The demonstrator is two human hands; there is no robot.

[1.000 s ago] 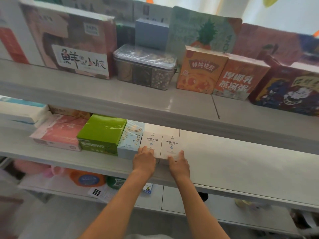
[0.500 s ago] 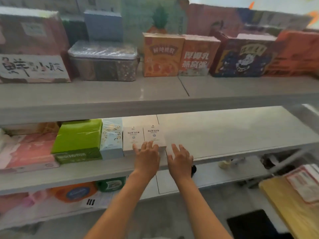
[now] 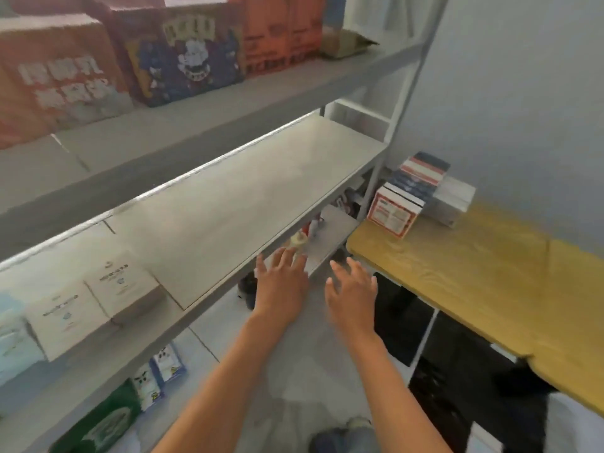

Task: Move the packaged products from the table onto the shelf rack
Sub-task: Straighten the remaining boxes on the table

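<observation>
Both hands are hanging in the air with fingers spread apart and holding nothing: the left hand point(image 3: 281, 284) is floating just in front of the edge of the grey metal shelf rack point(image 3: 228, 204), and the right hand point(image 3: 352, 291) is floating beside it, a little closer to the yellow wooden table point(image 3: 474, 273). To the left of the left hand, on the middle board of the rack, two flat white cardboard boxes with small dark print point(image 3: 94, 300) are lying side by side and touching each other, well apart from the fingers. Ahead of both hands and to the right, at the far end of the table near the grey wall, a stack of packaged products is waiting: a white box with a red label point(image 3: 394, 214) is standing in front, dark blue and red striped boxes point(image 3: 421, 173) are sitting behind it, and a pale grey box point(image 3: 452, 199) is lying beside them. Between the hands and this stack, the corner of the table and the white upright post of the rack point(image 3: 397, 103) are standing. Just beyond the left fingertips, on the lowest board, a small bottle point(image 3: 299, 241) is showing, too blurred to tell more. Above the hands, on the upper board, a dark blue box with a cartoon picture point(image 3: 186, 60) is standing between orange-red boxes point(image 3: 55, 80). Below the left forearm, a green package point(image 3: 101, 423) is lying low.
</observation>
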